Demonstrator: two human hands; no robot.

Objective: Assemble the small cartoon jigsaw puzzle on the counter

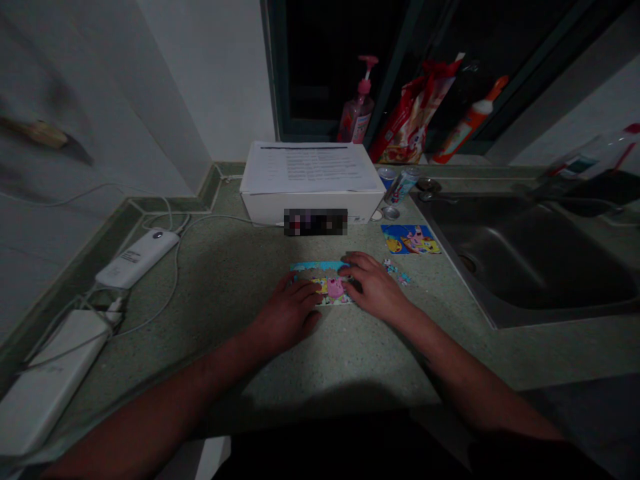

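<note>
Papers [310,167] on the box [313,212], jigsaw puzzle [313,268] before it, steel sink [520,257] right of it, power banks [135,259] left of it.

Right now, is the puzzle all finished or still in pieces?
Not finished: the joined puzzle section lies under the left hand and right hand, with loose pieces beside the right hand.

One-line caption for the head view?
Left hand and right hand rest on a jigsaw puzzle on a countertop beside a steel sink.
</note>
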